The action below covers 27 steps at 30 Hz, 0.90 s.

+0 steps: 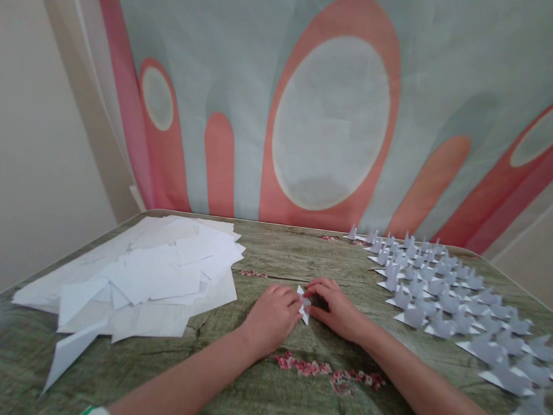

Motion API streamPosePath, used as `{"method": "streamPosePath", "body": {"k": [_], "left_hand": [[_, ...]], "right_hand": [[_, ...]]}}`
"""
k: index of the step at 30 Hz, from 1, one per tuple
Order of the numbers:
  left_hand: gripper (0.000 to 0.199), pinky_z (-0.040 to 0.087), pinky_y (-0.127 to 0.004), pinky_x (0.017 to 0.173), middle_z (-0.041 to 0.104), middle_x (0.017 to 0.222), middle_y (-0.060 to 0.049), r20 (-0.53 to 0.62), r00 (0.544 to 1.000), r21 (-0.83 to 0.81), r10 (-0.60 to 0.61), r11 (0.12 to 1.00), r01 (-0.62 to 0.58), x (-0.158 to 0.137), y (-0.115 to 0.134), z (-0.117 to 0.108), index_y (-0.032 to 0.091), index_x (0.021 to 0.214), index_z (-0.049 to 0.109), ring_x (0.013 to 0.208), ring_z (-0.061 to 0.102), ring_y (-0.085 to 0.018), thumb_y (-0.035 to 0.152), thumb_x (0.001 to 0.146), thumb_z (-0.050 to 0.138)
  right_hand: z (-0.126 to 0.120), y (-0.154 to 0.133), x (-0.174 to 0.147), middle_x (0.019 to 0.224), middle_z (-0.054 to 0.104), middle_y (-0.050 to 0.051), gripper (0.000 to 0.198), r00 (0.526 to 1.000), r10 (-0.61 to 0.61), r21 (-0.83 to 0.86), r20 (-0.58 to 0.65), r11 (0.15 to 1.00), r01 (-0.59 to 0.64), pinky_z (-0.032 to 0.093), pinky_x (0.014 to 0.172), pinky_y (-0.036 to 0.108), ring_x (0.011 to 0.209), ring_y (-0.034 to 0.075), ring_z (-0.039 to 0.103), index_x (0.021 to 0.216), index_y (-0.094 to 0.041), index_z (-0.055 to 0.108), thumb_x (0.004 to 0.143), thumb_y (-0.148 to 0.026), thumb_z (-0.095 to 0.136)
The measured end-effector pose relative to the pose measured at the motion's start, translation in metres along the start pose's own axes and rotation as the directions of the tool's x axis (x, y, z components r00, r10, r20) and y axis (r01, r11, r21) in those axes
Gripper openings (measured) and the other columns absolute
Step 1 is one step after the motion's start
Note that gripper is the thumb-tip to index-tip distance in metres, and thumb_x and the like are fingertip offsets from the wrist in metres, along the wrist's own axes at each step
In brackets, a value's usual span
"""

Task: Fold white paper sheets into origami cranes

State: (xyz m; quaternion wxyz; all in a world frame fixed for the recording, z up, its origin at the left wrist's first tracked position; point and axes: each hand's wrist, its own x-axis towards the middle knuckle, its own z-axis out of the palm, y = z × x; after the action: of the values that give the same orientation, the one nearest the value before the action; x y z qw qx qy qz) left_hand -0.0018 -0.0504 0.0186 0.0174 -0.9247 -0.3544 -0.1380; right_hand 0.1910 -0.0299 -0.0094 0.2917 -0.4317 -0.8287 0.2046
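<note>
At the middle of the table, a small folded piece of white paper point(304, 310) is held between my two hands, with its pointed ends showing above and below the fingers. My left hand point(273, 315) grips it from the left, fingers bent together. From the right, my right hand point(334, 308) pinches its other side between thumb and fingers. Parts of the folded paper are hidden behind the fingers.
To the left lies a loose pile of white paper sheets point(153, 267), one corner sticking out toward the front. Rows of folded paper figures point(448, 302) stand along the right side. The wood-patterned table point(221, 378) meets a printed backdrop point(254, 29) behind.
</note>
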Motion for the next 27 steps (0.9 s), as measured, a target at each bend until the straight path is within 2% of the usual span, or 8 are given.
{"method": "streamPosePath", "body": {"k": [8,12,17,21,27], "left_hand": [[0.033,0.033,-0.039,0.093,0.057,0.11,-0.011,0.023,0.999,0.075,-0.027,0.997,0.026,-0.004,0.013,-0.002,0.015,0.114,0.05,0.105,0.048,-0.024,0.034,0.086,0.047],[0.034,0.035,-0.039,0.09,0.055,0.111,-0.01,0.04,0.998,0.072,-0.051,0.996,0.048,-0.004,0.012,0.0,0.018,0.113,0.05,0.103,0.049,-0.024,0.037,0.085,0.048],[0.038,0.034,-0.039,0.092,0.053,0.116,-0.01,0.039,0.998,0.07,-0.048,0.997,0.045,-0.005,0.012,0.0,0.019,0.116,0.048,0.106,0.047,-0.024,0.04,0.084,0.049],[0.042,0.033,-0.039,0.095,0.053,0.118,-0.01,0.046,0.998,0.071,-0.047,0.997,0.043,-0.006,0.012,-0.001,0.018,0.118,0.047,0.11,0.045,-0.025,0.041,0.083,0.05],[0.043,0.032,-0.041,0.098,0.05,0.124,-0.013,0.095,0.995,0.06,-0.04,0.998,0.034,-0.008,0.014,-0.003,0.018,0.12,0.048,0.117,0.043,-0.026,0.041,0.084,0.048]], "right_hand": [[-0.004,-0.002,0.001,0.106,0.057,0.007,0.024,0.999,-0.045,-0.133,0.02,0.99,0.047,0.038,0.086,0.036,0.098,0.02,0.049,0.103,-0.023,0.06,0.079,-0.026,0.059],[-0.013,-0.006,0.0,0.112,0.057,0.007,0.027,0.988,-0.088,-0.223,0.124,0.968,0.114,0.036,0.089,0.038,0.103,0.021,0.047,0.11,-0.025,0.058,0.084,-0.028,0.053],[-0.019,-0.01,-0.004,0.126,0.051,0.007,0.04,0.961,-0.105,-0.337,0.254,0.922,0.19,0.032,0.093,0.041,0.112,0.023,0.044,0.123,-0.027,0.05,0.084,-0.018,0.047],[-0.018,-0.016,-0.007,0.129,0.049,0.009,0.049,0.96,-0.087,-0.407,0.265,0.893,0.193,0.033,0.092,0.041,0.115,0.025,0.042,0.126,-0.023,0.047,0.079,-0.01,0.047],[-0.017,-0.023,-0.007,0.127,0.05,0.009,0.045,0.963,-0.089,-0.462,0.256,0.864,0.203,0.036,0.089,0.041,0.113,0.026,0.044,0.126,-0.023,0.047,0.082,-0.012,0.045]]}}
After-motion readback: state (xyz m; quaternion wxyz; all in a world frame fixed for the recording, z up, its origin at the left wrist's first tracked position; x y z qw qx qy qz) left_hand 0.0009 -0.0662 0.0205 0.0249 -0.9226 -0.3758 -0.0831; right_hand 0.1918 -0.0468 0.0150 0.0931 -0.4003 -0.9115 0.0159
